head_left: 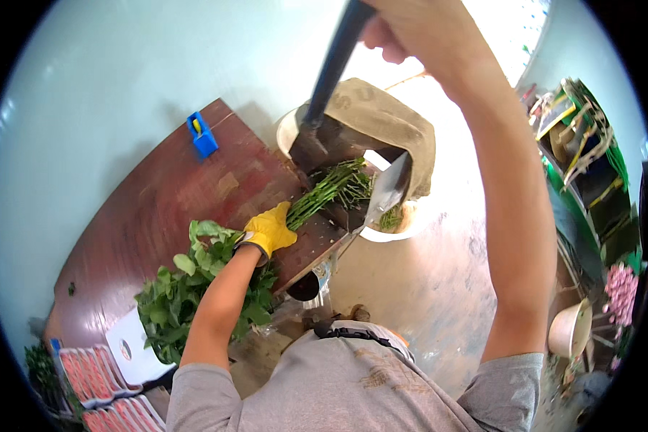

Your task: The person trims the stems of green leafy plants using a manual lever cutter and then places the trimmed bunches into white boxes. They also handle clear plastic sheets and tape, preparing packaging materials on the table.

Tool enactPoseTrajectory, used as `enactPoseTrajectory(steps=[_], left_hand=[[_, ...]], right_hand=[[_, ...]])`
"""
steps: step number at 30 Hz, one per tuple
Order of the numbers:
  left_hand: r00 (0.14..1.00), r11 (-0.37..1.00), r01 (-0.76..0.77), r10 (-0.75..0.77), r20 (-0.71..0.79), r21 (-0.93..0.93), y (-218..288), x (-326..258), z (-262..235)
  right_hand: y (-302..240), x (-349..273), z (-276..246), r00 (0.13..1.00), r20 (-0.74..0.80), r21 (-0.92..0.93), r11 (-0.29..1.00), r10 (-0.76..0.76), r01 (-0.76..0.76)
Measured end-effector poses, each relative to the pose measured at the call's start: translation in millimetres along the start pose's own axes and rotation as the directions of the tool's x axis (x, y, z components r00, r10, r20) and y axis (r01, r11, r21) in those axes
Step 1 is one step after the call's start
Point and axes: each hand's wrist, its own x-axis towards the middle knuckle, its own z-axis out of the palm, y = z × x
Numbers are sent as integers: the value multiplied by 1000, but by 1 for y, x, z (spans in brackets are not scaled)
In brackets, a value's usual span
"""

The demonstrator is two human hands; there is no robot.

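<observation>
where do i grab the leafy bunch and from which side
Likely around the bare stems just beyond the leaves, coming from the near side, as the yellow-gloved left hand does. The bunch lies aslant, its stems gathered narrow there; the leaves spread wide and the far ends lie close to a metal plate, so both seem worse holds.

The table [144, 230] is set with its far edge along the wall [122, 86]. A small device [202, 135] is placed near the far right corner. A bundle of stems [331, 191] is laid along the near edge, leaves toward the left, bare ends extended past the right edge; the bundle is grasped between by the left hand [268, 229]. Beyond the right edge, a tub [288, 133] is positioned, cloth [392, 122] laid over its far side. Above, a lever [335, 65] is held by the right hand [402, 21]. Stacked packs [93, 371] are located by the near left corner. A pail [565, 333] is situated well to the right.
</observation>
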Motion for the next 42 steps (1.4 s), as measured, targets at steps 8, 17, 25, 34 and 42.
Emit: enactPoseTrajectory(steps=[8, 17, 25, 34, 42], left_hand=[[948, 977, -190, 157, -276, -96, -18, -6, 28], [960, 988, -118, 88, -265, -99, -13, 26, 61], [974, 987, -151, 138, 180, 61, -4, 35, 17], [984, 991, -133, 130, 121, 21, -1, 45, 10], [994, 994, -110, 111, 13, -25, 3, 51, 9]], right_hand=[[58, 10, -9, 918, -64, -248, 897, -391, 365], [95, 48, 1, 943, -285, -61, 985, -173, 162], [77, 64, 26, 941, -283, -108, 981, -185, 160], [103, 80, 8, 930, -345, -157, 985, -126, 75], [102, 89, 4, 945, -298, -179, 980, -136, 84]])
